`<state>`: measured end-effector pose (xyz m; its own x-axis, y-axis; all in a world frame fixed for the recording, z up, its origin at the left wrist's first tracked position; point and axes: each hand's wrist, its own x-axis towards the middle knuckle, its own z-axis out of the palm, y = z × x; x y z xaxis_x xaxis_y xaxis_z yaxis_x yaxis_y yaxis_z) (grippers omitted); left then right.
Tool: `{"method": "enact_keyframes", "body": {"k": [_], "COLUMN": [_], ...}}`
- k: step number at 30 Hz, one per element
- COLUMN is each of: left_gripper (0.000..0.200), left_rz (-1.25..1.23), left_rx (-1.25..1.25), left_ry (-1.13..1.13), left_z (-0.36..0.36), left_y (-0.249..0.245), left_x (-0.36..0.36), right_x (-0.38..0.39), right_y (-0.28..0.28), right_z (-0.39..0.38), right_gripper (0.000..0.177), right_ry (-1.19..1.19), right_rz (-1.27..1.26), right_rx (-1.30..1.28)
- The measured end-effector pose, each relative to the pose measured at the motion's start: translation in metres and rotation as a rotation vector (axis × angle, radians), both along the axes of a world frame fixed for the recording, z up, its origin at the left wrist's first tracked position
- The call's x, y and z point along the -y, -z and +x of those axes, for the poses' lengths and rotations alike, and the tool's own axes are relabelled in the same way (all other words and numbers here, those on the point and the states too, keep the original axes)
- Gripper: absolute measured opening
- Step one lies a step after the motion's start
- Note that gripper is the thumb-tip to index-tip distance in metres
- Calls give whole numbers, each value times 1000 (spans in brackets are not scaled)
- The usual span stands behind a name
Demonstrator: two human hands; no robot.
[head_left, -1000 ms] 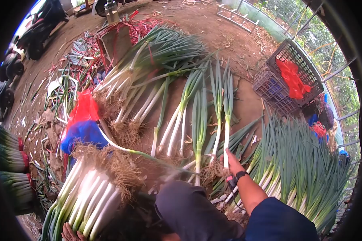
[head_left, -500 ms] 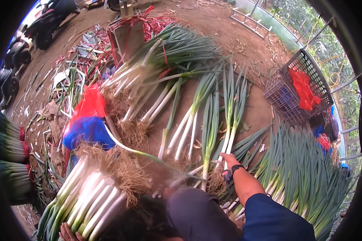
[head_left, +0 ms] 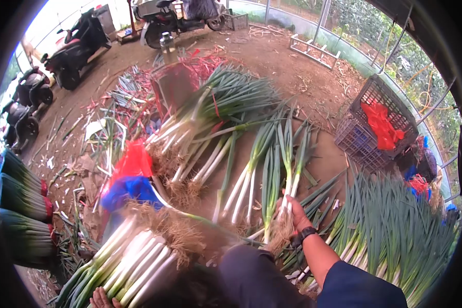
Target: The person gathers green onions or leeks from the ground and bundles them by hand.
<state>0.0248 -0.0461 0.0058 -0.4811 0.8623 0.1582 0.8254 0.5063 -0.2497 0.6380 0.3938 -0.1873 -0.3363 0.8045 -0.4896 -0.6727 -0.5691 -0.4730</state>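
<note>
A thick bundle of long green onions [head_left: 133,262], roots toward the middle, lies at the lower left. My left hand [head_left: 105,299] presses against its stalks with the fingers, holding it; the rest of that hand is cut off by the frame. My right hand [head_left: 294,214], a dark watch on its wrist, is closed around the white stems of a few green onions [head_left: 289,177] whose leaves point away from me. Beside it are more loose green onions [head_left: 268,195] and separate stalks [head_left: 246,179]. My knee [head_left: 256,274] shows between the hands.
A large pile of green onions [head_left: 390,226] spreads at the right. Another heap [head_left: 226,97] lies ahead, near red strips [head_left: 205,64]. Black crates [head_left: 367,133], one with a red bag [head_left: 381,126], stand back right. Tied bundles [head_left: 23,205] sit left; scooters [head_left: 77,51] are parked behind.
My view has tilted up, showing more of the scooters. My right hand has closed around the green onion stems it was reaching to. My left hand stays at the bundle.
</note>
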Motion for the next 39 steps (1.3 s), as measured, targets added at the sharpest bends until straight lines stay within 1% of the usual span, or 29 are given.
{"method": "enact_keyframes", "body": {"k": [2, 4, 5, 6, 7, 8, 9, 12, 13, 15, 16, 17, 18, 20, 22, 24, 26, 27, 29, 30, 31, 32, 33, 34, 35, 36, 37, 38, 39], "left_gripper": [58, 60, 59, 60, 57, 55, 52, 54, 55, 55, 55, 55, 56, 57, 57, 57, 57, 57, 58, 58, 58, 59, 57, 55, 51, 51, 50, 50, 51], "left_rz": [1, -29, 73, 157, 167, 185, 227, 246, 250, 269, 277, 280, 268, 275, 280, 286, 288, 288, 296, 292, 298, 303, 288, 274, 241, 241, 175, 104, 137], "left_rx": [28, 51, 55, 46, 89, 125, 108, 78, 77, 76, 73, 77, 121, 121, 124, 117, 128, 132, 146, 144, 193, 243, 208, 173, 458, 454, 514, 582, 569], "left_ry": [-11, -38, 7, 35, 16, -11, -14, -6, -12, -7, -2, -8, -30, -28, -26, -34, -39, -40, -39, -36, -59, -83, -61, -39, -205, -209, -252, -292, -283], "left_z": [4, 4, 0, -1, -1, 9, 13, 9, 10, 11, 11, 11, 11, 11, 10, 10, 10, 9, 8, 8, 8, 9, 6, 3, 18, 16, 15, 19, 19], "left_y": [-3, -2, 7, 7, 7, -2, -5, 4, 1, 1, 2, 2, 3, 2, 4, 5, 5, 6, 7, 6, 6, 7, 13, 20, -1, -13, -20, -21, -20], "left_x": [-1, -1, -3, -5, 0, -10, -12, -7, -8, -9, -8, -8, -7, -7, -6, -6, -6, -6, -6, -5, -6, -5, -3, -1, -5, -7, -7, -7, -9], "right_x": [-18, -24, -35, -37, -34, -26, -25, -28, -31, -32, -25, 3, 20, 64, 82, 101, 112, 103, 106, 118, 130, 131, 133, 146, 155, 158, 158, 156, 153], "right_y": [-26, -64, -65, -87, -110, -139, -167, -244, -268, -315, -339, -374, -394, -421, -413, -401, -384, -362, -325, -311, -297, -252, -195, -173, -163, -158, -160, -161, -160], "right_z": [-22, -36, -27, -36, -44, -50, -57, -85, -101, -147, -172, -201, -217, -270, -299, -339, -379, -405, -449, -464, -479, -495, -504, -498, -498, -502, -505, -501, -496], "right_gripper": [32, 29, 31, 33, 34, 35, 36, 38, 39, 41, 42, 42, 42, 44, 40, 36, 42, 54, 61, 51, 42, 41, 39, 36, 35, 33, 33, 32, 30], "right_ry": [178, 191, 46, 21, 27, 45, 55, 57, 64, 103, 110, 70, -22, 143, -26, -18, -67, -26, 165, 66, -32, -103, -379, -601, -509, -414, -421, -478, -525], "right_rz": [-21, 47, 131, 185, 248, 319, 402, 653, 759, 1017, 1082, 888, 762, 802, 1067, 1353, 1499, 1680, 1993, 1990, 1986, 2126, 2227, 2216, 2160, 2102, 2098, 2079, 2058], "right_rx": [131, 89, -203, -387, -329, -200, -103, 113, 216, 502, 504, 259, 103, 184, 257, 285, 434, 461, 550, 627, 707, 790, 955, 1090, 1115, 1138, 1137, 1149, 1167]}}
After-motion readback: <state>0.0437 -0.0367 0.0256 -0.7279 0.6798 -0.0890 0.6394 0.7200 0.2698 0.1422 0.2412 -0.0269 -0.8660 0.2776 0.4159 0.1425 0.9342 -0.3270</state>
